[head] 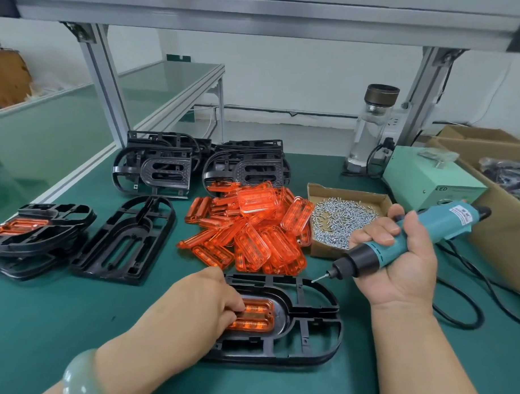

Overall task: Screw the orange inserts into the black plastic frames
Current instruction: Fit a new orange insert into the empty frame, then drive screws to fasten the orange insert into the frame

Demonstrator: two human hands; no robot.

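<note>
- Green counter is carrying the work under a metal shelf frame, with a white wall showing behind
- Black frame is lying flat at the near edge, and an orange insert is sitting in its oval middle section
- Left hand is resting on the frame's left end, its grip closing with bent fingers on the left end of the insert; a pale green bracelet is showing on that wrist
- Right hand is keeping its grip closed round a teal electric screwdriver, whose bit is pointing down and left, its tip hanging just over the frame's far rim
- Loose orange inserts are lying in a heap behind the frame, with a cardboard tray of screws just to their right
- Empty frames are standing stacked at the back, one is lying alone, and fitted frames are piling up at far left
</note>
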